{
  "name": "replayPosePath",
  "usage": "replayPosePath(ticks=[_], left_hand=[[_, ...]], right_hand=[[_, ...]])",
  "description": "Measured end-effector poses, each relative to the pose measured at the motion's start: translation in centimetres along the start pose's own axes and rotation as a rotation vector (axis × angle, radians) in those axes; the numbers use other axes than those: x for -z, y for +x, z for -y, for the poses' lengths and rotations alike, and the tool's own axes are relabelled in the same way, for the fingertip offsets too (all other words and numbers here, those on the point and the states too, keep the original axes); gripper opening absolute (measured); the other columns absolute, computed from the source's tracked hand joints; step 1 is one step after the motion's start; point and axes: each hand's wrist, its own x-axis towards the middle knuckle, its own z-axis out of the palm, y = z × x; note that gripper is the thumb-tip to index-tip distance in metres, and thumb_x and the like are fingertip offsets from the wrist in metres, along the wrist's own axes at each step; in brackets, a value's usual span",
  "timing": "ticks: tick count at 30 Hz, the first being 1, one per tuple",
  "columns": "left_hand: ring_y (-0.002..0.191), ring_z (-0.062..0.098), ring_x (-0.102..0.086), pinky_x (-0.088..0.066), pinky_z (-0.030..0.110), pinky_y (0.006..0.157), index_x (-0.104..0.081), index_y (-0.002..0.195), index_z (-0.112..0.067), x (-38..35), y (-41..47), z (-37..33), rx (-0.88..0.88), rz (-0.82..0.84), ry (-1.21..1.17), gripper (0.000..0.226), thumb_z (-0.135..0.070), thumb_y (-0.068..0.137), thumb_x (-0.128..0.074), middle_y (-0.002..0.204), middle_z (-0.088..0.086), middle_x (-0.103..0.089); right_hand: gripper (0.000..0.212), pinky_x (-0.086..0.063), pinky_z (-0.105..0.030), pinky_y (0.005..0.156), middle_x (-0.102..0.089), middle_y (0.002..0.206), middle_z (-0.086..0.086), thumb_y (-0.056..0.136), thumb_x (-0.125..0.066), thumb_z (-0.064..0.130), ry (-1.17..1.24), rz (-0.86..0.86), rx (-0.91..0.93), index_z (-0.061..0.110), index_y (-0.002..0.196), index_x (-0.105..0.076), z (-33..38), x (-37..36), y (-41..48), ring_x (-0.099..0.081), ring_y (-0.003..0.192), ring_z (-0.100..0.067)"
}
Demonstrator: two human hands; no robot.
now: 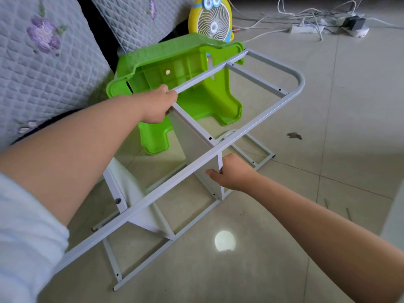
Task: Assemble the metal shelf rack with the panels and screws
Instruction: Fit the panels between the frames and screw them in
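Hands: both on the rack (218, 150), well apart, one at each long rail.
Left hand (160, 104): fingers curled round the far rail of the top frame (301, 84), just where a crossbar meets it.
Right hand (231, 173): below the near rail, thumb and fingers pinching the free edge of the mid panel (192, 136).
Mid panel: upright between the hands, running from the top frame down to the bottom frame (150, 258).
Near panel (131, 189): nearer the person than both hands, tilted, with one dark screw (118, 201) in its flange.
Bottom frame: flat on the floor (328, 127) under the hands.
Holes: several on the crossbars beyond the hands look empty, so most joints seem not yet screwed.
Handling: likely thin painted tube and sheet, so light and stiff piece by piece, but the whole may rack and wobble until it is fastened. The paint looks smooth and may slip in a loose hold.
Hold: best at the rails close to a crossbar, as the left hand does; the panel edge is thin, may bite the fingers, and may flex.
Beyond the left hand: a green stool (166, 53) tipped on its side, then a fan (213, 20) and a quilt (43, 62).
Far beyond the right hand: cords (306, 28) on the floor.
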Motion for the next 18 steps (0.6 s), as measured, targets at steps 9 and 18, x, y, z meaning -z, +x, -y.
replayPosePath(ticks=[9, 18], left_hand=[[0.085, 0.030, -0.046, -0.047, 0.043, 0.081, -0.040, 0.113, -0.004, 0.3, -0.4, -1.1, 0.041, -0.034, -0.064, 0.027, -0.013, 0.089, -0.046, 0.116, 0.018, -0.037], [0.086, 0.031, -0.053, -0.042, 0.032, 0.072, -0.053, 0.067, -0.016, 0.6, -0.6, -1.7, 0.020, -0.073, -0.201, 0.026, -0.013, 0.068, -0.078, 0.082, 0.009, -0.048]], right_hand=[[0.057, -0.018, -0.024, 0.043, -0.027, 0.046, -0.004, 0.093, -0.050, 0.025, -0.004, 0.021, 0.031, 0.010, 0.045, -0.024, -1.0, 0.6, 0.1, -0.026, 0.042, -0.017], [0.058, -0.018, -0.026, 0.043, -0.026, 0.047, -0.002, 0.096, -0.043, 0.036, -0.086, -0.040, -0.028, 0.012, 0.048, -0.022, -1.2, 0.2, -0.3, -0.027, 0.043, -0.015]])
